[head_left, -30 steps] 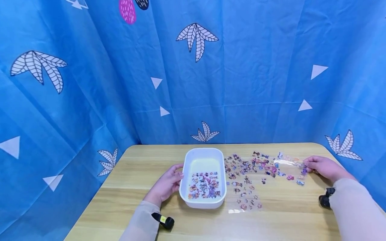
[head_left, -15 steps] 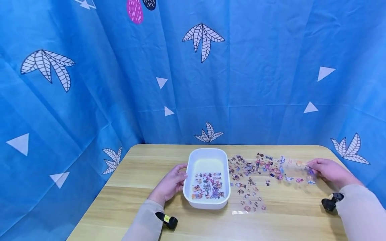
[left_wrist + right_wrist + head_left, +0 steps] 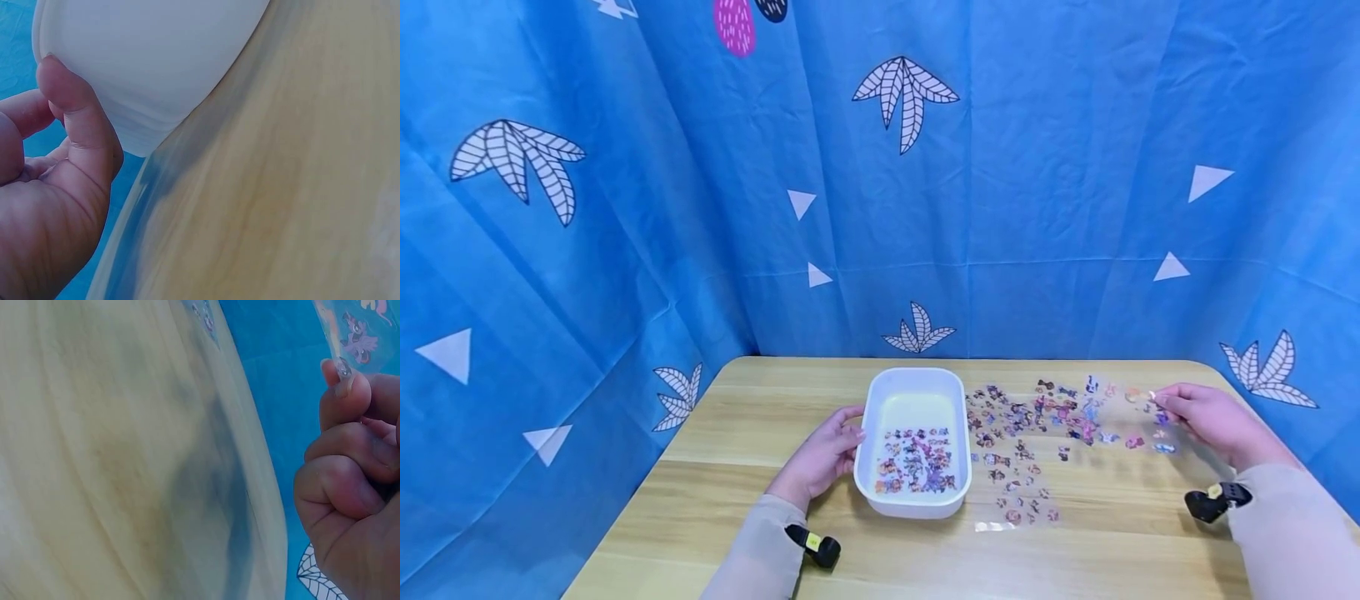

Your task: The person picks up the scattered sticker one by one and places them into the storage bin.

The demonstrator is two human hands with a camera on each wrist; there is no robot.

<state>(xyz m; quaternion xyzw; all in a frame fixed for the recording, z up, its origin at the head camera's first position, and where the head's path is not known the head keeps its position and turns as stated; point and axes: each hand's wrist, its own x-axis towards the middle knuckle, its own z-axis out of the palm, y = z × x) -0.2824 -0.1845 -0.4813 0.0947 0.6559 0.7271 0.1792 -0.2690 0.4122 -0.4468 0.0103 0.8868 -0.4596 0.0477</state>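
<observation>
A white plastic tub [image 3: 916,510] stands on the table in the head view, with a clear sticker sheet [image 3: 917,462] of small cartoon figures lying inside. At its left rim my left hand [image 3: 822,457] holds on, the thumb on the edge in the left wrist view. My right hand [image 3: 1213,423] pinches the edge of another transparent sticker sheet [image 3: 1131,417] between thumb and index finger. In the right wrist view that sheet [image 3: 359,340] rises above the fingertips, and the other fingers are curled into the palm.
More clear sticker sheets [image 3: 1015,479] lie spread and partly overlapping on the wooden table [image 3: 737,433], right of the tub. A blue patterned curtain [image 3: 1037,183] hangs behind the table and at its sides.
The right hand has shifted slightly up and left over the last half second, with the pinched sticker sheet. The left hand stays at the tub; the head view has swung a little.
</observation>
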